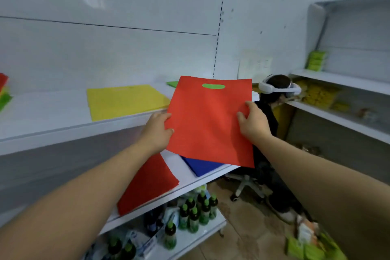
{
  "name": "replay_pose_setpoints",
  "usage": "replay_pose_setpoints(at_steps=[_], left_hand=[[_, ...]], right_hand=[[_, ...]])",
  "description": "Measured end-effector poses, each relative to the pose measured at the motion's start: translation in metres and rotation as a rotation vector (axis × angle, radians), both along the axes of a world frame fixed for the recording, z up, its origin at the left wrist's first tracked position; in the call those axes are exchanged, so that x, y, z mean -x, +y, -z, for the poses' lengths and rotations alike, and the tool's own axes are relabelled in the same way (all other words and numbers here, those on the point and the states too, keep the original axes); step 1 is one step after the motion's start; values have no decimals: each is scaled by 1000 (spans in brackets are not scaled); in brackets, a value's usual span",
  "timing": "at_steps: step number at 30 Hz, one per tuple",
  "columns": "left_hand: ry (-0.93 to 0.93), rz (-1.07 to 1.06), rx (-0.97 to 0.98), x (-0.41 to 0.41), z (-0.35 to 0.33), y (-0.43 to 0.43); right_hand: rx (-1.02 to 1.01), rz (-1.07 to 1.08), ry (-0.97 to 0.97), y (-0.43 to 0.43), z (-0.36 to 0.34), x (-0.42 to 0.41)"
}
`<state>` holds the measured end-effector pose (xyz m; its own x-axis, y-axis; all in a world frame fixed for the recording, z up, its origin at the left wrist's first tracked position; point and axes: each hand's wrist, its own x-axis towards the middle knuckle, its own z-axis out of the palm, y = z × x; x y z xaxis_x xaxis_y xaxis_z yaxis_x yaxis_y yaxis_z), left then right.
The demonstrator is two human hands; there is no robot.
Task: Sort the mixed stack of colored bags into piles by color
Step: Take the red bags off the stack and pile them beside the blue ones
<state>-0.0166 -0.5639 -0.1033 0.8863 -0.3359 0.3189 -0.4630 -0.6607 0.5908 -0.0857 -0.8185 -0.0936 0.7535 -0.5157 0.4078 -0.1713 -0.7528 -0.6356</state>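
A red bag (209,120) was held up by both hands, its face turned upward and tilted. Its left edge was gripped by the left hand (157,131), with the fingertips curled over the edge and the rest of the fingers hidden beneath. Its right edge was pinched by the right hand (253,124), with the thumb and curled fingers laid on the upper face. The handle slot was at the end farthest from the hands, and green was seen through it.

Just beyond the held bag's far left corner, a green bag (172,84) was partly hidden on the upper shelf (42,120). A yellow bag (126,101) was laid on that shelf, left of the left hand. Far to the left, a stack (4,91) of red, yellow and green was cut off by the frame.

Beneath the grip, on the lower shelf (190,181), a blue bag (200,165) was partly covered by the held bag, and a red pile (147,183) was laid under the left forearm, apart from the blue. Bottles (196,211) were stood lower still. Just past the right hand, a person (272,99) with a white headset was seated.
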Motion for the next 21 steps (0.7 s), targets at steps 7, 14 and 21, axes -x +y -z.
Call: replay_pose_setpoints(at_steps=[7,14,21], left_hand=[[133,51,-24,40,59,-68],[287,10,-39,62,124,-63],[382,-141,-28,52,163,7]], right_hand=[[-45,60,161,-66,59,49],[-52,29,284,-65,118,63],[-24,-138,350,-2,154,11]])
